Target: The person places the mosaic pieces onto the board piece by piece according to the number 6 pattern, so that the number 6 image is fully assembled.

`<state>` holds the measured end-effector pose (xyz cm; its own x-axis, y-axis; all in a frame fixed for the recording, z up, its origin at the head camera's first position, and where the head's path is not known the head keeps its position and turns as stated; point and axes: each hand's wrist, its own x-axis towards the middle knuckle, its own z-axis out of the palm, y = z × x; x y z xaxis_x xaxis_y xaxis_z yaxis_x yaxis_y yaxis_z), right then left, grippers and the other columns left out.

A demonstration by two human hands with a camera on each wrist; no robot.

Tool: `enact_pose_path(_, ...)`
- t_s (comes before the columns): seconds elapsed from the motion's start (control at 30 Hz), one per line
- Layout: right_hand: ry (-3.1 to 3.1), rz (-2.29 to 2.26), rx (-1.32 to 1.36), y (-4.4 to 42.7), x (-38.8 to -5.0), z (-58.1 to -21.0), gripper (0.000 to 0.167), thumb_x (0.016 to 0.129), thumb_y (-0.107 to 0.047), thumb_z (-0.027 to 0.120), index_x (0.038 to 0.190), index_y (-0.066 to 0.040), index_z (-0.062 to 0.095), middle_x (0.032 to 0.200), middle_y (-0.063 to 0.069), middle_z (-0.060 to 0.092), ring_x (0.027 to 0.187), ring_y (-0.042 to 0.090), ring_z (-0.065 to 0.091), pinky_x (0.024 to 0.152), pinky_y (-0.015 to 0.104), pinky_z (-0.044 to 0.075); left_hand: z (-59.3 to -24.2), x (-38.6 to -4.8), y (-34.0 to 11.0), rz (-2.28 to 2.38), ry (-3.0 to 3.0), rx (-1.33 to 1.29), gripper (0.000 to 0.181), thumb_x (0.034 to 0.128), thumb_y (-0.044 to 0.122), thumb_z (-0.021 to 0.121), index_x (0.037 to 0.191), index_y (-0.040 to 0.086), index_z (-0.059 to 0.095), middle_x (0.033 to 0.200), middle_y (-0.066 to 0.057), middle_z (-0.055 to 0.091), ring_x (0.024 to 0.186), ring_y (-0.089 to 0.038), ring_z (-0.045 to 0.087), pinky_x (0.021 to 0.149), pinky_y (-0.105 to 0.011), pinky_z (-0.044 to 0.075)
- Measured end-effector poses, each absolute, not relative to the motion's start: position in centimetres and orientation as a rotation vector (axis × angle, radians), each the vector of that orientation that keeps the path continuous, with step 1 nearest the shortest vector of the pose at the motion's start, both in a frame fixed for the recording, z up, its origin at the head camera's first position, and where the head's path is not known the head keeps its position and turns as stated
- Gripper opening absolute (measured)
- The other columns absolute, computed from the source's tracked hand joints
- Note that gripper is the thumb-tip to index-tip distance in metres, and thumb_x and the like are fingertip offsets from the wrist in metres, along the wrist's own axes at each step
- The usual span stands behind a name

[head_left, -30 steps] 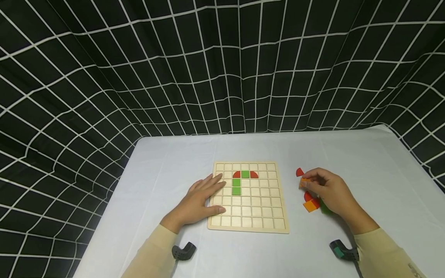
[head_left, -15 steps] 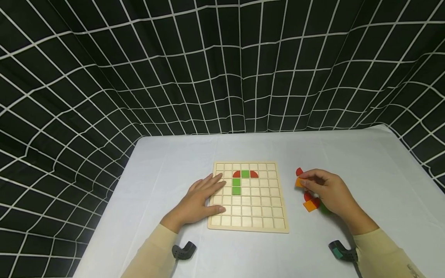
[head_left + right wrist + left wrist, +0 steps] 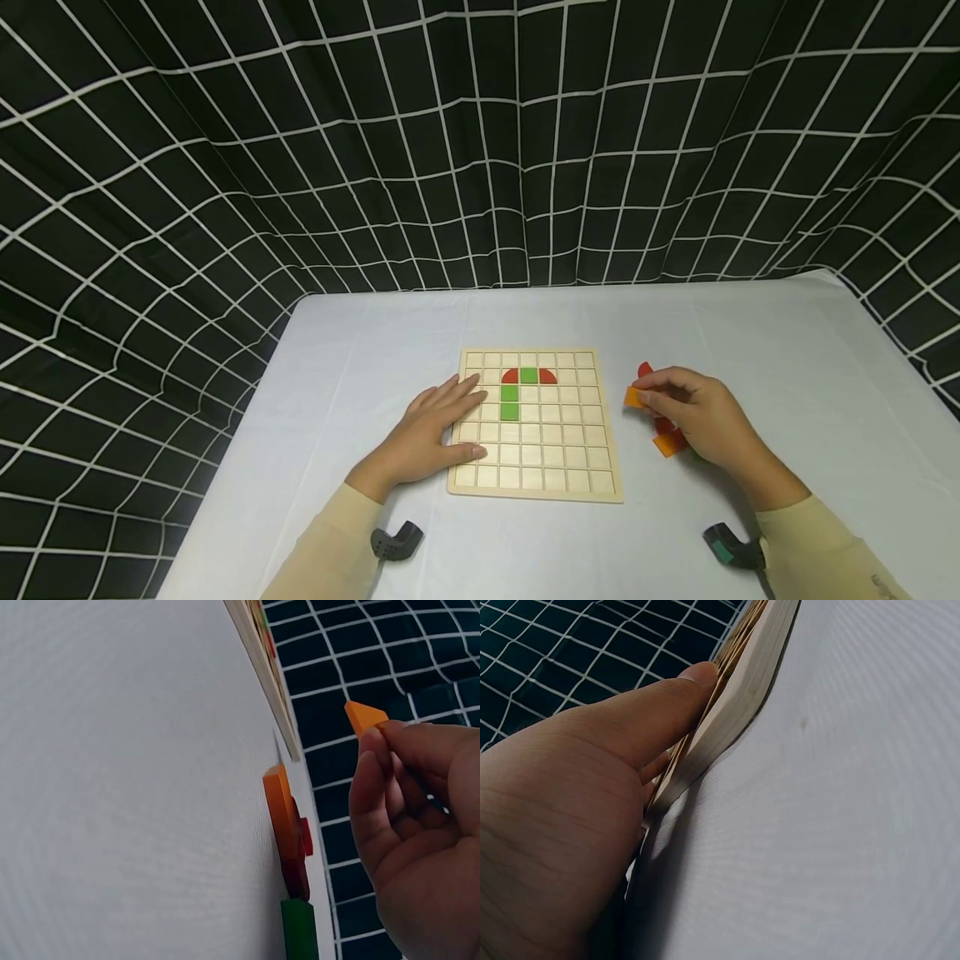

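Between thumb and fingertips, my right hand (image 3: 693,417) pinches an orange tile (image 3: 633,397), raised above the table to the right of the board. My left hand (image 3: 431,433) lies with straight, spread fingers on the left edge of the wooden grid board (image 3: 552,458); its thumb (image 3: 697,673) touches the rim in the left wrist view. Set in the board's cells are green square tiles (image 3: 510,412) and two red rounded tiles (image 3: 548,377). Under and beside the right hand lie another orange tile (image 3: 667,444), red pieces (image 3: 663,425) and a green piece (image 3: 300,930), mostly hidden in the head view.
One red piece (image 3: 645,368) lies just beyond the right fingertips. A white cloth (image 3: 360,333) covers the table. Black curtains (image 3: 495,167) with a white grid hang behind and at the sides. Dark devices (image 3: 397,542) are worn at both wrists.
My right hand has moved left a little, carrying the orange tile away from the loose pieces toward the board. The left hand and the board stay in place.
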<state>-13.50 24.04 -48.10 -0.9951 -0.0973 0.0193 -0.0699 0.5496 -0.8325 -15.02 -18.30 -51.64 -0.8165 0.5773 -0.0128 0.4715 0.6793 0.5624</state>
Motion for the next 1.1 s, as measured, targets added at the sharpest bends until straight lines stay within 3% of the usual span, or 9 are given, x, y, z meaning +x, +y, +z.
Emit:
enact_pose_path(0.33, 2.739, -1.495, -0.245, 23.2, -13.2, -47.4, 0.016, 0.103, -0.019, 0.080, 0.116, -0.010, 0.081, 0.110, 0.008, 0.075, 0.089, 0.018, 0.070, 0.075, 0.023, 0.058, -51.6, -14.9, -18.3, 0.827, 2.708, 0.856, 0.086, 0.0997, 0.060, 0.073, 0.170, 0.022, 0.042, 0.180, 0.007, 0.020, 0.165, -0.021, 0.010, 0.131, -0.050, 0.006)
enact_pose_path(0.6, 2.688, -1.562, -0.269, 22.5, -12.9, -47.0, 0.014, 0.102, -0.016, 0.081, 0.114, -0.009, 0.081, 0.103, 0.007, 0.075, 0.083, 0.023, 0.069, 0.062, 0.031, 0.060, -51.7, -15.0, -18.3, 0.834, 2.701, 0.864, 0.087, 0.0998, 0.061, 0.072, 0.171, 0.022, 0.041, 0.180, 0.006, 0.019, 0.166, -0.021, 0.009, 0.131, -0.050, 0.005)
enact_pose_path(0.77, 2.655, -1.583, -0.296, 21.8, -12.6, -47.0, 0.012, 0.102, -0.015, 0.081, 0.113, -0.011, 0.081, 0.099, 0.004, 0.075, 0.077, 0.026, 0.067, 0.053, 0.028, 0.053, -51.9, -15.1, -18.4, 0.828, 2.700, 0.867, 0.087, 0.1000, 0.062, 0.071, 0.171, 0.021, 0.041, 0.180, 0.007, 0.019, 0.166, -0.021, 0.009, 0.131, -0.051, 0.006)
enact_pose_path(0.87, 2.646, -1.587, -0.351, 21.3, -12.6, -47.1, 0.010, 0.102, -0.013, 0.080, 0.112, -0.011, 0.081, 0.100, 0.003, 0.076, 0.078, 0.023, 0.069, 0.058, 0.026, 0.054, -52.0, -15.1, -18.5, 0.819, 2.703, 0.871, 0.087, 0.1002, 0.063, 0.071, 0.171, 0.022, 0.041, 0.180, 0.007, 0.019, 0.165, -0.020, 0.009, 0.131, -0.050, 0.005)
enact_pose_path(1.0, 2.635, -1.611, -0.433, 20.5, -12.6, -47.3, 0.010, 0.101, -0.007, 0.080, 0.110, -0.010, 0.081, 0.104, 0.001, 0.077, 0.087, 0.018, 0.074, 0.075, 0.024, 0.059, -51.9, -15.2, -18.4, 0.813, 2.705, 0.870, 0.087, 0.1003, 0.063, 0.071, 0.171, 0.021, 0.041, 0.180, 0.006, 0.019, 0.165, -0.020, 0.009, 0.131, -0.050, 0.005)
enact_pose_path(1.1, 2.630, -1.624, -0.470, 19.8, -12.5, -47.4, 0.011, 0.099, -0.006, 0.081, 0.109, -0.011, 0.082, 0.103, -0.002, 0.077, 0.086, 0.017, 0.073, 0.076, 0.023, 0.059, -51.9, -15.1, -18.5, 0.815, 2.705, 0.864, 0.087, 0.1001, 0.062, 0.071, 0.171, 0.021, 0.041, 0.180, 0.006, 0.019, 0.165, -0.021, 0.009, 0.131, -0.050, 0.005)
